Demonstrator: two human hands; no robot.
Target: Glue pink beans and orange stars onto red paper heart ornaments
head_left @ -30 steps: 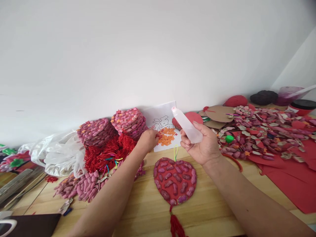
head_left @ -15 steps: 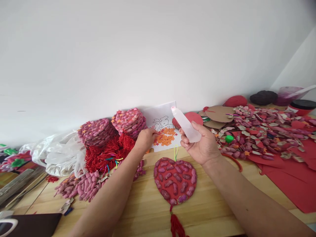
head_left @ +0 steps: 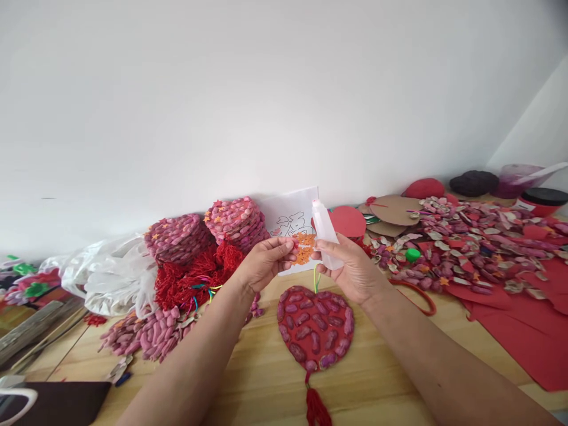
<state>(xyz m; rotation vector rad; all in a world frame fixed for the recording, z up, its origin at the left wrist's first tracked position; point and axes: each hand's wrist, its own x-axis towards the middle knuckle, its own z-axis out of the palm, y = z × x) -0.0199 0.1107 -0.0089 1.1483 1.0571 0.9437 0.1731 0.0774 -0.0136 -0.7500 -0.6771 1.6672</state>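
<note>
Bottle [head_left: 325,236] leaning, nozzle [head_left: 315,203] up, clamped in fingers of right hand [head_left: 355,269]. Left hand [head_left: 267,260]: fingers pinched together; contents, if any, too small to tell. Peanut-studded heart [head_left: 316,328] flat on counter [head_left: 257,373] below. Risk, judged: tilting plus hard squeeze could drip onto it.

The right hand [head_left: 352,266] grips a translucent bottle [head_left: 328,236], nozzle upward. Just beside it, the left hand [head_left: 267,260] has its thumb and fingers pinched, perhaps on something small and reddish, though that is hard to make out. Orange stars [head_left: 305,255] show between the hands. Nearer, a red heart [head_left: 315,328] studded with peanuts lies on the wooden surface [head_left: 377,384], a red tassel [head_left: 317,408] at its tip.
</note>
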